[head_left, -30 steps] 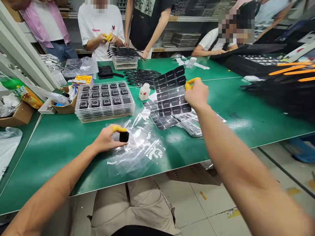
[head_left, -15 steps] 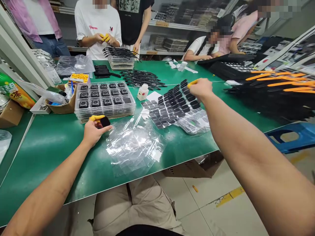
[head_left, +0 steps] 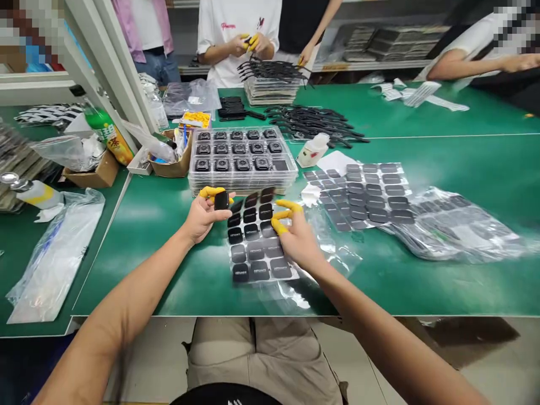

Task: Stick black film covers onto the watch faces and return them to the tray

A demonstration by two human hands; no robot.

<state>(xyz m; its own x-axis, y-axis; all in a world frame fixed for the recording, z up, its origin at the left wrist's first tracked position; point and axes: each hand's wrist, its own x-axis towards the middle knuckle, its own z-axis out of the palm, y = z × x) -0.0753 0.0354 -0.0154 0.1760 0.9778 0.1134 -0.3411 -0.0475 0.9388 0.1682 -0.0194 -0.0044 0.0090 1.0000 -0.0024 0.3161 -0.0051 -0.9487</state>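
Note:
My left hand (head_left: 203, 216), yellow finger cots on its fingers, is closed on a small black smartwatch body (head_left: 221, 200) with the thumb across its lower edge. Before it lies a tilted sheet of black rounded-square stickers (head_left: 255, 250), its top curled and blurred. At the sheet's right edge is my right hand (head_left: 299, 239), also in yellow finger cots. One fingertip rests over the sheet, and the thumb seems hidden. Behind them stands a stack of clear trays (head_left: 242, 183) holding rows of black watch bodies. Clear plastic bags (head_left: 329, 247) are partly under the sheet.
More sticker sheets (head_left: 373, 197) and bagged sheets (head_left: 455, 225) lie to the right. A white bottle (head_left: 313, 149) stands beside the trays, before a heap of black straps (head_left: 316, 124). At left are a cardboard box (head_left: 172, 163) and a green bottle (head_left: 107, 132). Several people work across the table.
My right hand has brought a sticker sheet from the pile on the right to in front of me, beside my left hand. My left hand still holds the watch body. The view has turned left.

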